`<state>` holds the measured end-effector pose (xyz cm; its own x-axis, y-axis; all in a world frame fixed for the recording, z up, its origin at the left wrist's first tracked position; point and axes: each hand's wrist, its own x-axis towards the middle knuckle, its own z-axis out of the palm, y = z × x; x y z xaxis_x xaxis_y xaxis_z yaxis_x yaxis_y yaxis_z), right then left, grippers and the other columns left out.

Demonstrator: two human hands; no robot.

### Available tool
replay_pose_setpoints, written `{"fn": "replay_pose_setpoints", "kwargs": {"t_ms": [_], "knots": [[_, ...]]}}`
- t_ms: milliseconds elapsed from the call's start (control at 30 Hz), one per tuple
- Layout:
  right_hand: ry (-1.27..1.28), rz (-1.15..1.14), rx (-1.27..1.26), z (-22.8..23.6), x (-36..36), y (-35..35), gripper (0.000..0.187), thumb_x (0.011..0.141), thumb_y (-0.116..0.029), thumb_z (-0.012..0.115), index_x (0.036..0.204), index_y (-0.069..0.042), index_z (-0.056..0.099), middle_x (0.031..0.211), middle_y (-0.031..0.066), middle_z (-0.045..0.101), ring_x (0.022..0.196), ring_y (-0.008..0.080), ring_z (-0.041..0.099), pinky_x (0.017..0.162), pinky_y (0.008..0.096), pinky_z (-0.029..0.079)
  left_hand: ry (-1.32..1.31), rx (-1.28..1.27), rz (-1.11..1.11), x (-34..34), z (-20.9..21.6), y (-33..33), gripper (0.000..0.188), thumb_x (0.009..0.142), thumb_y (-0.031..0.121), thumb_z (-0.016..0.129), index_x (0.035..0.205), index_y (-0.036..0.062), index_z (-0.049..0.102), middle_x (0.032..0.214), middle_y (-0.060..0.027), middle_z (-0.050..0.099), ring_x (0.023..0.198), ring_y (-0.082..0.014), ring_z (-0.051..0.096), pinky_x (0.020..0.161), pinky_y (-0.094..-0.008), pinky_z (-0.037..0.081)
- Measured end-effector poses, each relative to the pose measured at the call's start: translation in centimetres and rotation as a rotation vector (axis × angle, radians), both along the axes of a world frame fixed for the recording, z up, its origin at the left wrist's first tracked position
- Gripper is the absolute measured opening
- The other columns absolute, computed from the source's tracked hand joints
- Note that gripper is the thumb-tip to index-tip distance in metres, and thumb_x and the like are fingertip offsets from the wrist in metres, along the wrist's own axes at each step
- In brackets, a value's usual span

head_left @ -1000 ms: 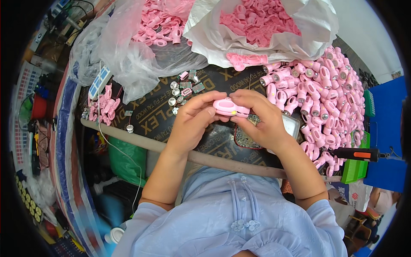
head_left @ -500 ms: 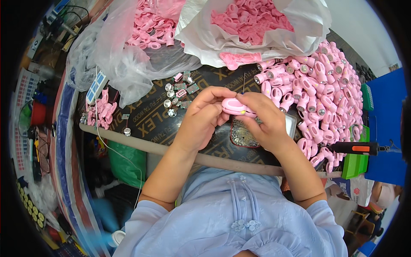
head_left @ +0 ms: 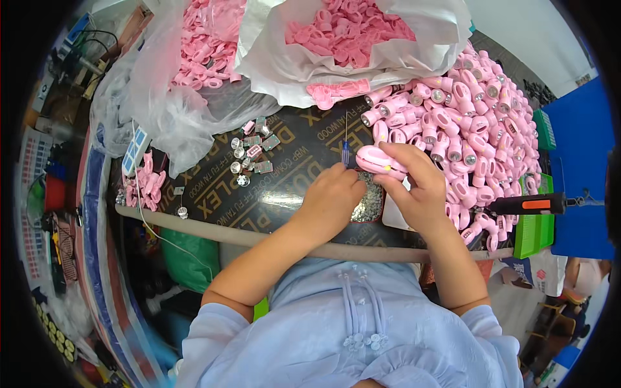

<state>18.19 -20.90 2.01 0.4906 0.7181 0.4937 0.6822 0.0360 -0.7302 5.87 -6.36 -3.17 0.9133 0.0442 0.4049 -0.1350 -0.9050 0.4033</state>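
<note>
A pink plastic flashlight casing with a small yellow button sits between the thumb and fingers of my right hand, raised above the table. My left hand reaches down with its fingers bent beside a screwdriver. The screwdriver has a blue handle, and its thin shaft points away from me. My left fingertips are hidden, so whether they grip the handle does not show. Just right of that hand is a shallow tray of small metal screws, partly covered by the hands.
A heap of pink flashlights covers the right side. Behind lies a white sack of pink shells, with a clear plastic bag alongside. Circuit boards and reflectors lie left. A black-and-orange tool hangs over a green tray.
My left hand has let go of the casing and moved down to the screwdriver. The casing stays in my right hand. My view has shifted slightly.
</note>
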Motion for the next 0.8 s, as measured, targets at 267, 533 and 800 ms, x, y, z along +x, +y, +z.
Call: {"fn": "replay_pose_setpoints", "kwargs": {"t_ms": [267,533,800], "knots": [[0.003,-0.015,0.012,0.2,0.2,-0.7,0.047,0.078,0.001,0.079,0.122,0.003,0.064,0.117,0.0168,0.067,0.108,0.0265,0.065,0.093,0.0342,0.051,0.118,-0.171,-0.051,-0.1,0.4,1.0,0.01,0.075,0.005,0.067,0.086,0.0059,0.067,0.088,-0.0085,0.064,0.089,-0.0299,0.06,0.078,-0.0402,0.051],[-0.02,-0.031,-0.012,0.6,0.2,-0.5,0.046,0.077,-0.001,0.08,0.12,0.0,0.067,0.113,0.0162,0.069,0.104,0.029,0.067,0.09,0.0355,0.052,-0.188,-0.647,0.144,-0.6,3.1,2.0,0.009,0.087,-0.001,0.067,0.095,0.0023,0.066,0.095,-0.013,0.067,0.087,-0.0269,0.067,0.078,-0.0324,0.053],[0.013,0.028,-0.048,1.7,-0.4,0.1,0.047,0.075,0.0,0.08,0.12,-0.001,0.068,0.111,0.0157,0.07,0.102,0.0285,0.068,0.088,0.0355,0.053,-0.307,-0.634,0.084,-0.8,4.2,2.6,0.015,0.086,-0.006,0.068,0.099,0.0008,0.066,0.098,-0.0128,0.068,0.087,-0.0254,0.067,0.077,-0.0317,0.053]]}}
